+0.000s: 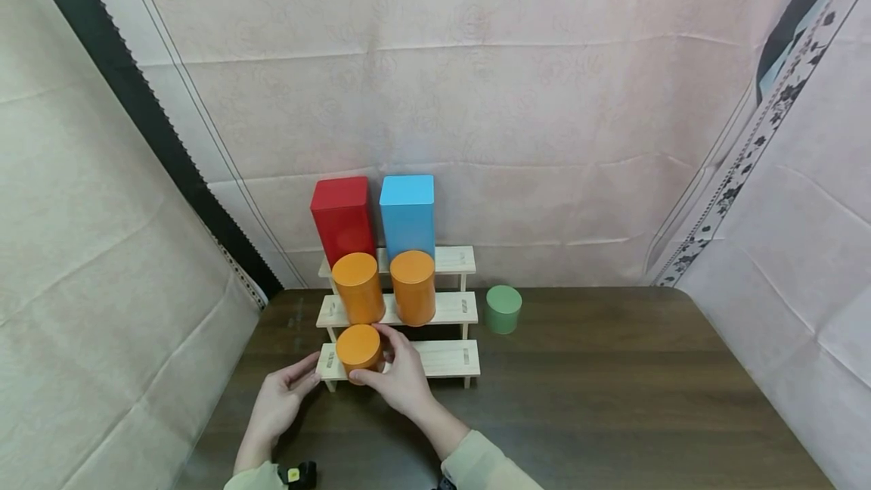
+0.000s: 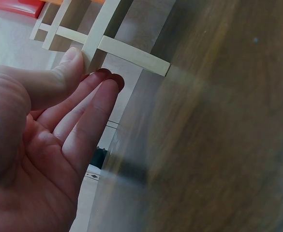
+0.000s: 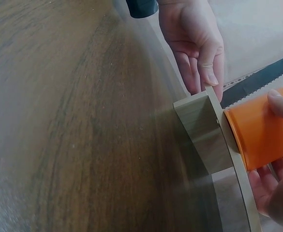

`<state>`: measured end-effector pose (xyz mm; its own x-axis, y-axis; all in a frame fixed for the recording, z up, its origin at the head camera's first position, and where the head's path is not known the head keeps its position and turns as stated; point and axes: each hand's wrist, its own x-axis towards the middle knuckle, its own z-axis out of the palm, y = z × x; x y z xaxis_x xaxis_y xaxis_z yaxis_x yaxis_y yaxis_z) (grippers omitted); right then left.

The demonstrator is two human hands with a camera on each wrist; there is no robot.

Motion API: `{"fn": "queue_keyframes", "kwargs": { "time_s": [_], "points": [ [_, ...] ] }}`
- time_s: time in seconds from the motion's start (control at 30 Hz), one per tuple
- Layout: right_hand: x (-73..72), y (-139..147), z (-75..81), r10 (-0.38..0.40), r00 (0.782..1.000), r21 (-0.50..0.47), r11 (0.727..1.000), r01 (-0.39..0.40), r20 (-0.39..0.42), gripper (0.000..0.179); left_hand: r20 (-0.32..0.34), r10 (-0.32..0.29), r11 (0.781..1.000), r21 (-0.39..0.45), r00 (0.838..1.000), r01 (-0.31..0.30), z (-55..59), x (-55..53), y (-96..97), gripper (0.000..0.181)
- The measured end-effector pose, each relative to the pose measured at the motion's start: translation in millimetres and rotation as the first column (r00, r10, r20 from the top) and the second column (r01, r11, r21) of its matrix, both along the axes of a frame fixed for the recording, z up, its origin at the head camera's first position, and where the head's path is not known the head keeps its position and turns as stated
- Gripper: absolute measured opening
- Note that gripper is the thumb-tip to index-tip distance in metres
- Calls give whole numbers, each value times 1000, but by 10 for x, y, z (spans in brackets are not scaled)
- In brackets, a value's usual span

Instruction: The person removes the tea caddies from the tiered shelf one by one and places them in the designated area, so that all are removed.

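A three-tier wooden step stand stands on the table. On its lowest step, near the left end, is an orange cylinder, and my right hand grips it between thumb and fingers. The right wrist view shows this orange cylinder upright with its base against the step. My left hand pinches the left end of that same step, thumb on one side and fingers on the other, as the left hand shows up close. Two more orange cylinders stand on the middle step.
A red block and a blue block stand on the top step. A green cylinder sits on the brown wooden table, right of the stand. Pale cloth hangs behind and at both sides.
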<state>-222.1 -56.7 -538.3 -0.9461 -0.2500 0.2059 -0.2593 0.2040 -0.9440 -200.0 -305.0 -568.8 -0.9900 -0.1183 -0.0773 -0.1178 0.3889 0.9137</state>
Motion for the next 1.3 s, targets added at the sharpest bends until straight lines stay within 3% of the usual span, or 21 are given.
{"fn": "queue_keyframes", "kwargs": {
  "time_s": [0.57,0.77,1.3],
  "points": [
    [11,59,32,20,1000,-74,997,-19,11,78,-10,-6,1000,7,1000,6,2,5,2,47],
    [26,179,40,44,999,-150,988,-41,22,76,-10,-6,1000,9,1000,6,-11,-7,-4,47],
    [67,552,52,27,998,-155,988,-18,52,77,-37,-14,1000,6,999,15,-18,-4,-10,46]
  ]
}}
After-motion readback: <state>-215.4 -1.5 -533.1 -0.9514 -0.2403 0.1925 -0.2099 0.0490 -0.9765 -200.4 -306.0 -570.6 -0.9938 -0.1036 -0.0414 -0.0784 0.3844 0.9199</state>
